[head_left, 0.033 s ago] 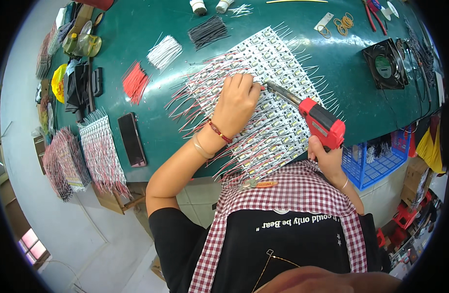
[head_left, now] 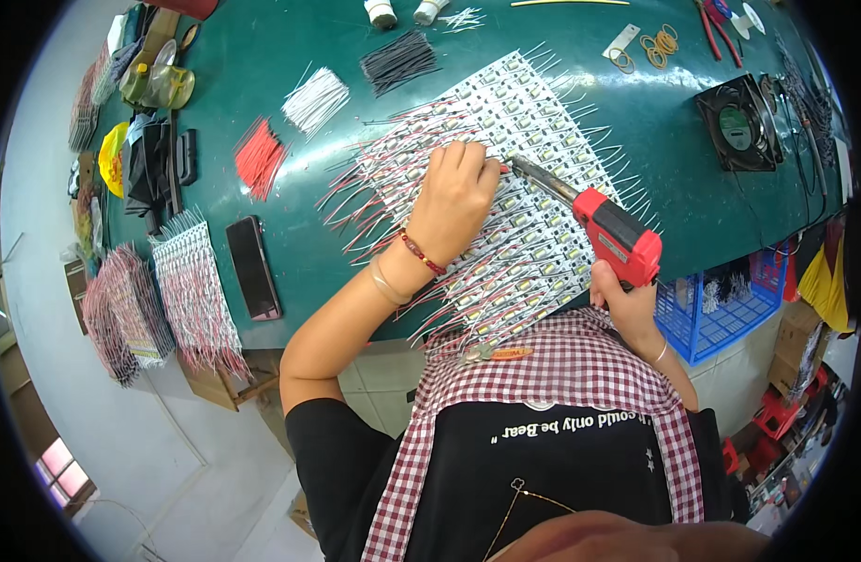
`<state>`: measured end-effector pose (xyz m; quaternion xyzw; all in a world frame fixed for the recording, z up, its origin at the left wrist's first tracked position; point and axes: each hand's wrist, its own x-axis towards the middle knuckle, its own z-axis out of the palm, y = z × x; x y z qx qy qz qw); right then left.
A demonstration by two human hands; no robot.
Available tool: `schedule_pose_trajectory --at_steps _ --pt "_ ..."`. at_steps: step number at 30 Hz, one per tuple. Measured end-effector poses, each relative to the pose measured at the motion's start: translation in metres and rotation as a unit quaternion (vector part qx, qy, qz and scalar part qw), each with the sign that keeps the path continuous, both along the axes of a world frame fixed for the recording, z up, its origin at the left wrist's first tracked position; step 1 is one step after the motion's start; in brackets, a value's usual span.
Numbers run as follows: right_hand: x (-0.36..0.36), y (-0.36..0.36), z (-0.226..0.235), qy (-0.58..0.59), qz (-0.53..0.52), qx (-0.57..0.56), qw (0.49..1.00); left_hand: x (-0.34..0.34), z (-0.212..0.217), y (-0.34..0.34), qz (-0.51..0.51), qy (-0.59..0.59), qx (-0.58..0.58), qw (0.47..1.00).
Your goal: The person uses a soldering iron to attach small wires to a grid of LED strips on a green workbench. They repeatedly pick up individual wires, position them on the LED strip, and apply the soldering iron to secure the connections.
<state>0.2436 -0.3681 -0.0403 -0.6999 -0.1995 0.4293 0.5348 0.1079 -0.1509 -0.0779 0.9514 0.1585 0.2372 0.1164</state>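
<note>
A panel of white LED circuit boards [head_left: 533, 103] lies at an angle on the bench, thin red and white wires fanning out from its left side. My left hand [head_left: 460, 192] rests over its middle, fingers pinched together; a bit of red wire [head_left: 503, 170] shows at the fingertips, the rest hidden beneath. In my right hand [head_left: 627, 304] is a red and black soldering gun [head_left: 618, 234], gripped by its handle. Its metal tip points left and sits close beside my left fingertips, over the boards. Whether the tip touches the board is too small to tell.
Bundles of red wires [head_left: 260, 159], white wires [head_left: 316, 101] and black wires [head_left: 399, 63] lie beyond the panel. A phone [head_left: 253, 268] and wired boards [head_left: 198, 290] are at left. A black fan [head_left: 737, 124] stands right; a blue crate [head_left: 706, 323] sits below the bench edge.
</note>
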Motion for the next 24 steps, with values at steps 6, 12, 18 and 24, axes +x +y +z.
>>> schedule_pose_trajectory --at_steps 6,12,18,24 --pt "-0.002 0.003 0.008 -0.013 -0.003 0.021 1.000 0.000 0.003 -0.001 0.001 0.015 0.004 1.000" --pt "0.000 -0.002 0.004 -0.026 0.014 0.031 0.999 0.000 0.006 -0.001 -0.002 0.024 0.009 1.000" --pt "0.000 -0.009 0.003 0.047 -0.033 0.054 0.997 -0.001 0.005 0.005 -0.012 0.030 0.017 0.999" --pt "0.005 -0.029 -0.004 0.012 0.020 0.053 0.998 -0.005 0.015 -0.002 -0.002 -0.007 0.007 1.000"
